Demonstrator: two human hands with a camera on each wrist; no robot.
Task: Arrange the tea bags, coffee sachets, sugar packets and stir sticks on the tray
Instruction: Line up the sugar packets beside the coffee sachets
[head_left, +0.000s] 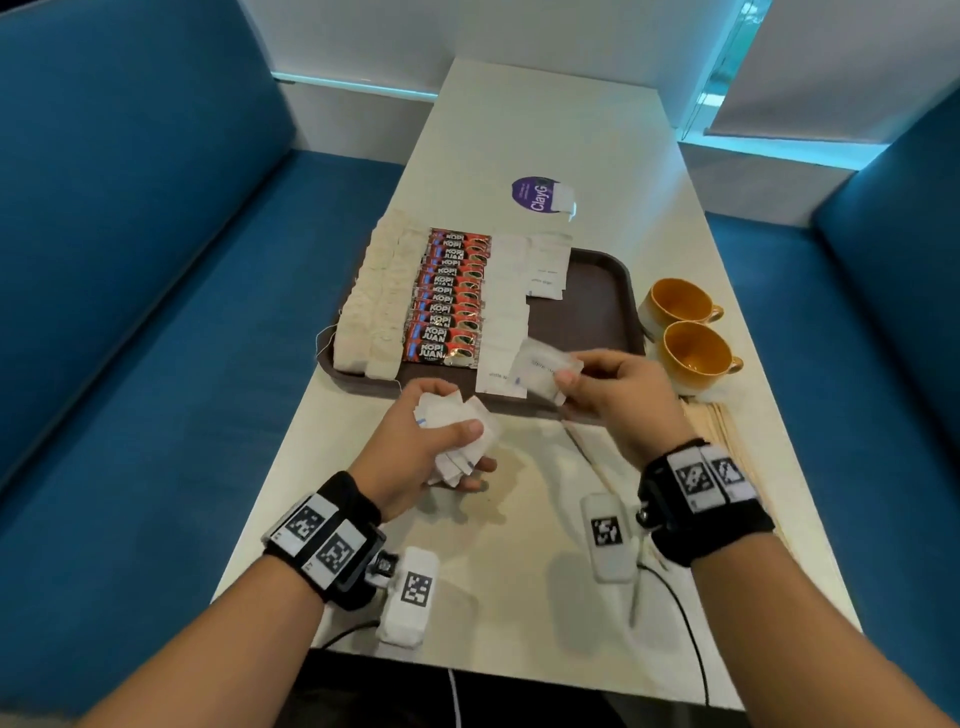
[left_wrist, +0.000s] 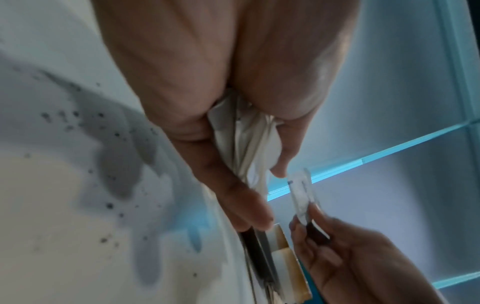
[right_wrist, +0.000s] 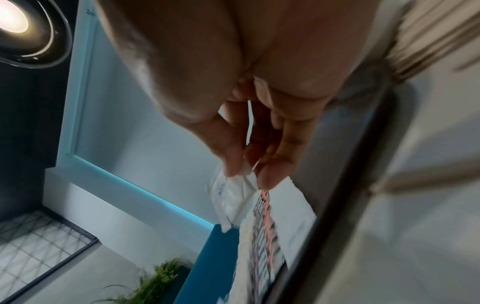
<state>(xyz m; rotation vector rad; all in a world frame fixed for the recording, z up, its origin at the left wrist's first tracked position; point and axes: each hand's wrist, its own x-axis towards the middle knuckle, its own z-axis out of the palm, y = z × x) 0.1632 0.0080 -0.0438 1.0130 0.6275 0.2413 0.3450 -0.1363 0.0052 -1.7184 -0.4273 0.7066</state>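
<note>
The red coffee sachets in the middle of the frame read "KOPI JUAN". Above them, a purple round sticker reads "ClayG", its end hidden.

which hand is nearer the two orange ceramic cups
Right. The right hand hovers just beside the two orange ceramic cups; the left hand sits farther off, near the tray's front edge.

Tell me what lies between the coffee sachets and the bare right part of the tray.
In the head view, white sugar packets lie in columns between the coffee sachets and the bare brown floor of the tray.
</note>
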